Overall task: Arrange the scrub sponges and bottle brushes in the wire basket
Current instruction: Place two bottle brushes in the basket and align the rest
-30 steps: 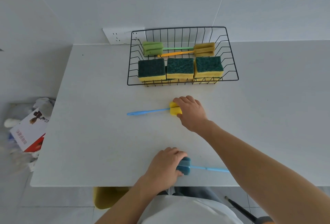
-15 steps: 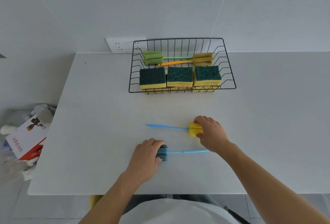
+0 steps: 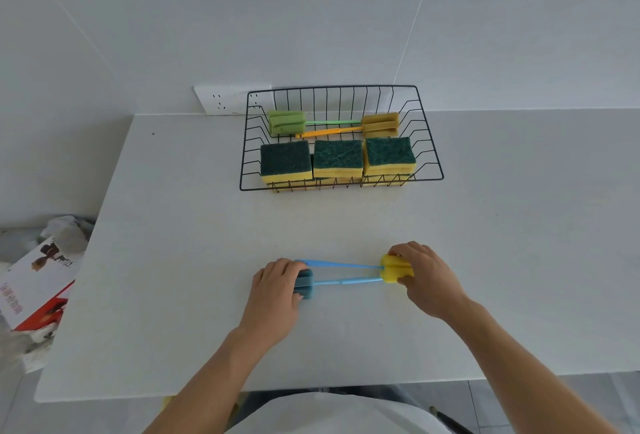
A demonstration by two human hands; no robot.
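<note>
My left hand (image 3: 275, 290) grips the blue sponge head of a blue bottle brush (image 3: 304, 283) on the table, its handle pointing right. My right hand (image 3: 427, 279) grips the yellow sponge head of a second bottle brush (image 3: 394, 269), whose blue handle points left. The two brushes lie side by side, head to tail, almost touching. Farther back stands the black wire basket (image 3: 429, 142). It holds a green brush (image 3: 287, 122) and an orange-handled tan brush (image 3: 379, 124) at the back. Three stacks of green-and-yellow scrub sponges (image 3: 338, 158) fill its front row.
The white table (image 3: 173, 225) meets a white wall with a power socket (image 3: 216, 101) left of the basket. A red-and-white box (image 3: 33, 281) and crumpled bags lie on the floor past the table's left edge. The table's front edge is near my body.
Both hands have slid their brushes together: the yellow-headed brush came toward me and to the right, the blue-headed one moved left and away from the front edge. They now lie parallel.
</note>
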